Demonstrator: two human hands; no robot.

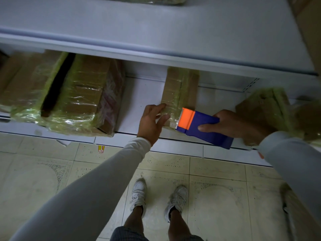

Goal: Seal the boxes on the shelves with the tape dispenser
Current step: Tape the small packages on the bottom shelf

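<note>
Tape dispenser [202, 128] in right hand [231, 125], toothed edge against small box [178, 94].

Showing matt brown cardboard under glossy, crinkled clear tape on the small box [179, 91] at the lower shelf [139, 101] front edge; looking smooth matt plastic, the blue-and-orange tape dispenser [203, 126]; shelf appearing smooth, painted, pale.
</note>
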